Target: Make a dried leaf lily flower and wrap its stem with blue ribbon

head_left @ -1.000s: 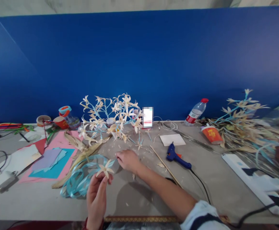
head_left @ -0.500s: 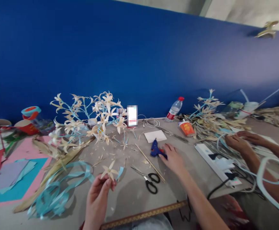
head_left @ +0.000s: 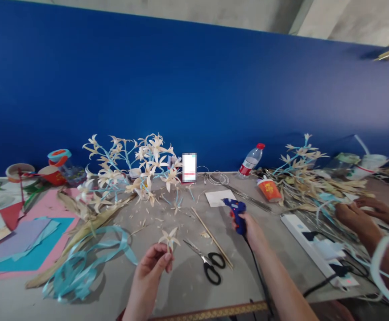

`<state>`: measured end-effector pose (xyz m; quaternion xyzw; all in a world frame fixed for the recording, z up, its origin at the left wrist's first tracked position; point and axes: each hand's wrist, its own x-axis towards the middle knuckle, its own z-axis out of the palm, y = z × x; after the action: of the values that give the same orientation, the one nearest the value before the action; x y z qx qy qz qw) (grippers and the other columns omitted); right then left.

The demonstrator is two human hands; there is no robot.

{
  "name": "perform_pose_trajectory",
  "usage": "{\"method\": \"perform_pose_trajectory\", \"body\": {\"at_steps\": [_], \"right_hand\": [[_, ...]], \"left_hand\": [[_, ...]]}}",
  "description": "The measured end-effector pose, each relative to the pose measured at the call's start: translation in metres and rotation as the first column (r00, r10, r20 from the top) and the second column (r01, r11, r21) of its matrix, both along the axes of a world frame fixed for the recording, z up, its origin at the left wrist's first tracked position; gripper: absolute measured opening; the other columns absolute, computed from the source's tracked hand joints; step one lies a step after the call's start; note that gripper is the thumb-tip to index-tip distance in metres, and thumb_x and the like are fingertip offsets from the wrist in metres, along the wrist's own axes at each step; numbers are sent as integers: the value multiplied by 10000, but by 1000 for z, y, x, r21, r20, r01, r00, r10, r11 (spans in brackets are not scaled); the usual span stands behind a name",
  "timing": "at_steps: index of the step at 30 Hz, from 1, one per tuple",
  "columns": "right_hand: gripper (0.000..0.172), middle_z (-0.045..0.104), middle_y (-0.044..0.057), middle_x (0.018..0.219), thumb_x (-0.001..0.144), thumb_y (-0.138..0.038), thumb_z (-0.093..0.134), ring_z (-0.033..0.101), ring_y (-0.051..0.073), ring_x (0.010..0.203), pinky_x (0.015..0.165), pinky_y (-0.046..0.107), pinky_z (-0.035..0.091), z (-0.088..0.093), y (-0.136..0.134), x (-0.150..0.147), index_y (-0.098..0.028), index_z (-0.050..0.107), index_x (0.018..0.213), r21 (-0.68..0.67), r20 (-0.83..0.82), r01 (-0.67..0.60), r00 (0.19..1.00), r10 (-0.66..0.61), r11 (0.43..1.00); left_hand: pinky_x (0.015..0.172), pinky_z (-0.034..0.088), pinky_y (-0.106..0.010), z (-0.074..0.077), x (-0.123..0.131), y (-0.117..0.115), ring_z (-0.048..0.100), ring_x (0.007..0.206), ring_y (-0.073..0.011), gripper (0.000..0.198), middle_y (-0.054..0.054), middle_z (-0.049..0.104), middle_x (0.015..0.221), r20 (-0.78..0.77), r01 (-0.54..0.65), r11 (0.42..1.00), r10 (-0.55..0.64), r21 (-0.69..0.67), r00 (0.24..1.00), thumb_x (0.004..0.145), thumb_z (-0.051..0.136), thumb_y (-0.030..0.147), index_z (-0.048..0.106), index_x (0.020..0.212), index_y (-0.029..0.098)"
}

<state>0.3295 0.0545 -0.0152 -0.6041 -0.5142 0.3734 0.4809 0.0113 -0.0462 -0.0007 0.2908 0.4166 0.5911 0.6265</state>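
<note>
Between the thumb and fingers of my left hand (head_left: 154,267) is a small cream flower (head_left: 169,238) with pointed petals, held above the table. My right hand (head_left: 250,229) grips a blue glue gun (head_left: 237,211), its nozzle pointing left over a white card (head_left: 214,199). A black cord trails down from the glue gun's handle. Scissors with black handles (head_left: 212,267) lie between my hands, beside a thin wooden stick (head_left: 213,238). Left of my left hand is a loose heap of light blue ribbon (head_left: 70,276).
Branches of cream flowers (head_left: 124,165) stand at the back left, near a lit phone (head_left: 189,167). A bottle (head_left: 250,160) and an orange cup (head_left: 270,190) are behind my right hand. A white power strip (head_left: 315,249) lies right, near another person's hands (head_left: 358,218). Coloured paper (head_left: 47,249) lies left.
My right hand has taken hold of the glue gun and lifted it off the table, turning its nozzle left. My left hand still holds the flower. The view has shifted slightly.
</note>
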Motion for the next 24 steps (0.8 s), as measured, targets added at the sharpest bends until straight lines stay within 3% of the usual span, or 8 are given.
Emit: {"method": "perform_pose_trajectory", "body": {"at_steps": [2,4,7,9,12,16,21,24], "right_hand": [[396,669,48,753,849,-527,435,521,132,450,459,280,439,6,-9,-10,-178,616,888,22,-99,22,995,-19,1000],[312,622,0,636,828,-495,570,452,99,405,428,244,395,13,-27,-24,-186,602,851,23,-160,-10,987,13,1000],[271,547,-34,495,840,-445,651,457,103,400,436,231,407,18,-64,-50,-174,646,849,17,-226,-217,950,215,976],[287,708,58,758,831,-453,667,529,119,443,451,259,473,16,-87,-67,-178,675,914,30,-181,-273,945,274,962],[309,747,90,855,803,-424,700,657,196,586,564,307,566,12,-108,-88,-201,685,1017,152,21,-204,979,203,967],[264,752,82,861,791,-350,712,719,248,798,753,336,595,17,-108,-103,-215,684,1016,331,266,-215,955,128,919],[261,747,73,915,770,-293,727,728,223,786,734,288,596,31,-103,-111,-211,655,1007,406,352,-229,932,80,884],[191,736,56,887,795,-278,697,716,213,774,719,273,580,37,-104,-115,-217,644,968,377,377,-274,918,123,885]], "left_hand": [[583,425,-221,3,3,2,537,581,-103,229,-19,650,694,26,15,1000,-15,-17,1000,701,829,311,687,788,154],[587,428,-220,5,6,5,540,578,-101,211,-20,655,696,74,29,999,-26,-42,997,709,823,294,685,783,154],[605,438,-217,7,9,8,553,591,-100,174,-14,658,711,180,64,995,-50,-75,982,729,812,259,678,783,161],[605,439,-211,9,10,10,554,592,-95,153,-9,655,710,236,88,992,-66,-86,970,746,801,243,673,773,164],[600,436,-204,13,10,10,548,588,-88,128,-11,652,716,278,121,989,-92,-89,956,781,774,239,674,767,159],[601,434,-211,15,11,9,542,588,-87,104,-18,648,737,310,144,987,-114,-76,944,801,753,223,682,787,149],[586,416,-212,16,9,7,521,566,-79,107,-14,620,719,371,179,981,-138,-78,918,807,744,216,671,796,139],[580,408,-211,18,8,7,512,557,-74,119,-14,614,712,396,194,977,-144,-90,907,807,744,219,662,797,132]]}}
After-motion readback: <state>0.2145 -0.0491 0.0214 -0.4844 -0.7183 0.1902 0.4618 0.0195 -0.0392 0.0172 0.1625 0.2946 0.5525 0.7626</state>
